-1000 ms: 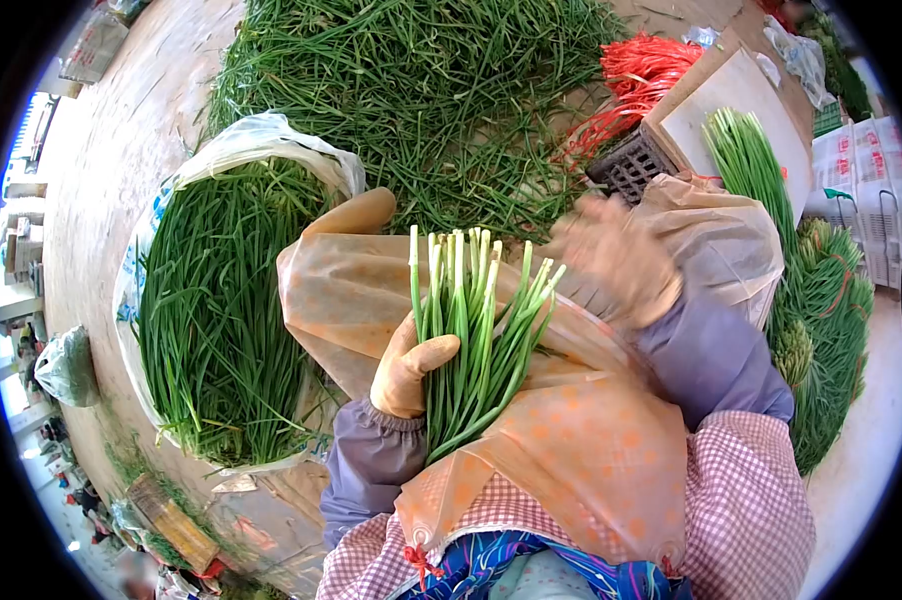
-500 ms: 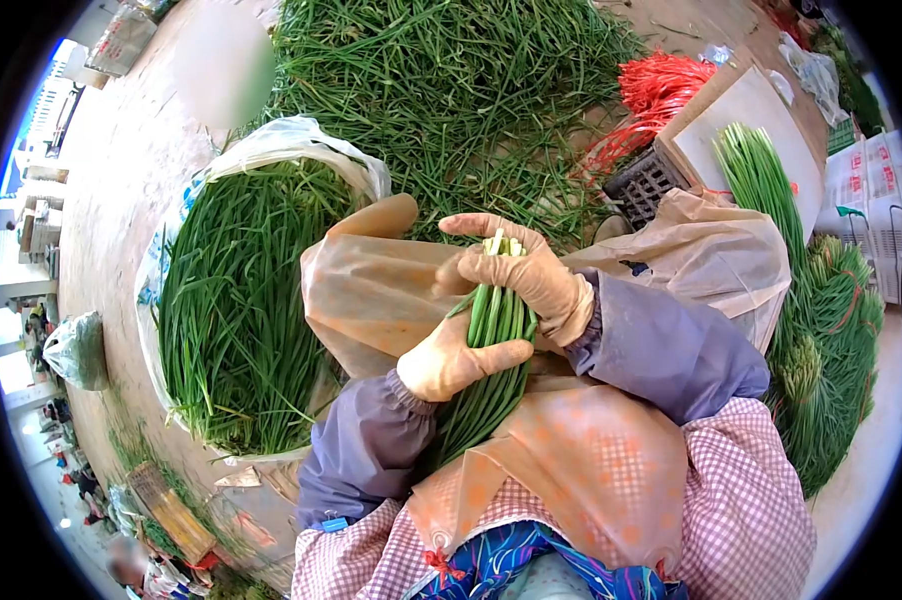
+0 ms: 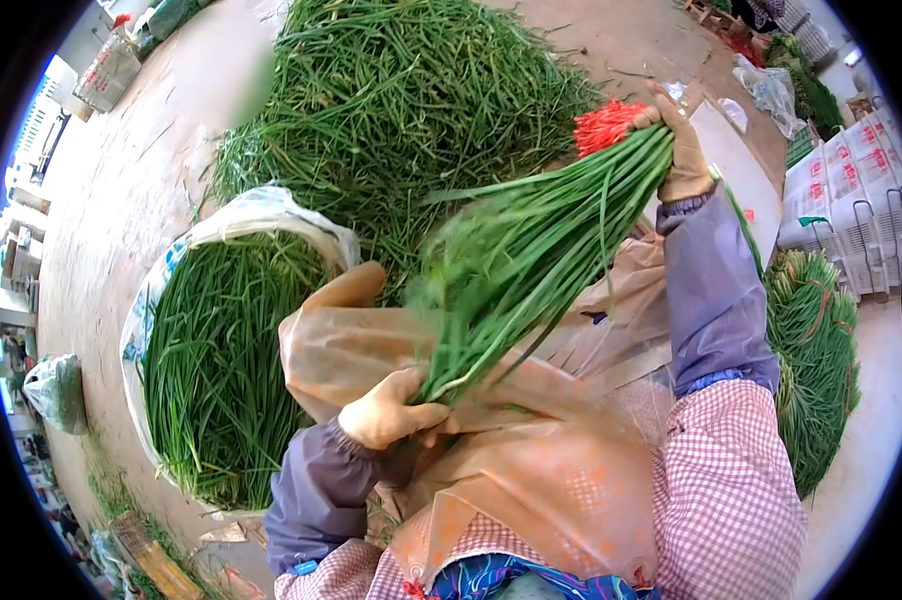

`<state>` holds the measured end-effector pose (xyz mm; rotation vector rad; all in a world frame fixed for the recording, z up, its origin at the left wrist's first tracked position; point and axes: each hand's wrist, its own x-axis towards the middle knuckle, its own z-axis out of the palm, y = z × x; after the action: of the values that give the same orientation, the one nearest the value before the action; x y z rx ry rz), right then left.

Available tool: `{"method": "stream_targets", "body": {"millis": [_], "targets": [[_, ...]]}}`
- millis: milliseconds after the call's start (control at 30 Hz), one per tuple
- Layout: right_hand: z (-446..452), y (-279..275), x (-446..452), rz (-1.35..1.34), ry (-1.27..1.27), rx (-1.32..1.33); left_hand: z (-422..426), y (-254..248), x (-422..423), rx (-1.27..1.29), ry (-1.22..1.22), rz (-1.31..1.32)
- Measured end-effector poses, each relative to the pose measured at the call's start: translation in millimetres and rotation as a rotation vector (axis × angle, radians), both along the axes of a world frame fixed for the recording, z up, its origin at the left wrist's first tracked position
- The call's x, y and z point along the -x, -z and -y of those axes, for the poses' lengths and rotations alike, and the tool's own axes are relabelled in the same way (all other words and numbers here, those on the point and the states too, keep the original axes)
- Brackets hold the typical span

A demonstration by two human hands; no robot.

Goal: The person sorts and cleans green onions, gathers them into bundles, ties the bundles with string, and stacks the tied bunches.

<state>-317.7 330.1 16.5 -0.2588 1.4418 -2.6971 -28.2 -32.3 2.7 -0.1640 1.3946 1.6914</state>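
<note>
Green bunch (image 3: 561,225) now in right hand (image 3: 679,150)

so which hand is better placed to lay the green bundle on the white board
Probably the right hand: it grips the green bundle at one end, close to the white board. The left hand is down by the lap, farther off.

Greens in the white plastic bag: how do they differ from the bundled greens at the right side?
The bagged greens lie loose and somewhat tangled, while the bundled greens are gathered, with red ties on them. The bagged greens fill a white plastic bag; the bundled greens lie outside it. Both are long, thin and green.
</note>
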Motion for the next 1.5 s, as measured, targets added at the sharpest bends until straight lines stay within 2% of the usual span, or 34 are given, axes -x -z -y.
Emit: {"method": "stream_targets", "body": {"millis": [33, 67, 133, 233, 333, 433, 467, 500, 633, 667, 700, 767, 833, 933, 1033, 1100, 1167, 1267, 1400, 1500], "targets": [[-8.7, -1.9, 2.8, 0.006, 0.032, -0.037, 3.1, -3.2, 1.6, 0.021, -0.013, -0.034], [-15.8, -0.3, 1.3, -0.037, -0.011, 0.084, 5.8, -8.2, 1.7, 0.042, -0.029, -0.063], [-13.5, -5.6, -11.8, -0.077, 0.060, -0.012, 12.9, -23.7, 6.2, 0.123, -0.050, -0.110], [-2.2, -2.7, -31.7, -0.063, 0.154, -0.120, 14.0, -36.0, 22.1, 0.596, -0.203, -0.630], [24.4, -7.0, -57.5, 0.005, 0.129, -0.023, 0.9, -41.7, 41.1, 0.517, -0.488, -0.700], [39.8, -5.2, -68.7, 0.030, 0.069, -0.017, -31.5, -59.1, 59.4, 0.364, -0.578, -0.593], [46.1, -5.6, -72.5, 0.026, 0.057, 0.000, -36.8, -60.3, 65.7, 0.408, -0.483, -0.678], [52.8, -5.7, -76.0, 0.023, 0.045, 0.018, -45.2, -68.2, 70.9, 0.389, -0.438, -0.631], [72.3, -7.0, -87.3, 0.120, -0.120, 0.068, -65.6, -50.3, 104.6, 0.279, -0.283, -1.020], [80.5, -9.2, -92.7, 0.144, -0.178, 0.075, -69.1, -36.2, 119.0, 0.274, -0.179, -1.052], [89.2, -11.9, -97.4, 0.165, -0.237, 0.084, -77.3, -29.8, 133.0, 0.154, -0.112, -1.026], [106.3, -10.4, -103.2, 0.216, -0.277, 0.136, -92.4, -20.3, 148.1, -0.156, -0.069, -0.736], [112.2, -10.2, -103.8, 0.266, -0.273, 0.202, -99.8, -11.5, 144.0, -0.457, -0.094, -0.316], [111.5, 6.1, -103.0, 0.272, -0.302, 0.085, -100.9, -1.5, 135.3, -0.412, -0.131, -0.205], [117.4, 13.2, -105.0, 0.306, -0.423, 0.174, -99.4, 19.9, 131.3, -0.391, -0.175, -0.153], [120.4, 11.1, -101.5, 0.287, -0.514, 0.135, -96.9, 20.6, 129.4, -0.398, -0.167, -0.123], [120.8, 5.1, -97.8, 0.228, -0.552, 0.007, -93.6, 4.5, 130.3, -0.419, -0.123, -0.106], [118.8, -0.2, -93.6, 0.100, -0.584, -0.090, -95.0, 8.2, 119.1, -0.391, -0.281, -0.241], [95.2, -0.5, -91.2, -0.033, -0.253, -0.325, -85.4, 8.3, 116.5, -0.304, -0.401, -0.238], [84.6, -1.4, -128.0, 0.134, -0.442, -0.653, -81.7, 12.3, 116.2, -0.255, -0.486, -0.284]]}}
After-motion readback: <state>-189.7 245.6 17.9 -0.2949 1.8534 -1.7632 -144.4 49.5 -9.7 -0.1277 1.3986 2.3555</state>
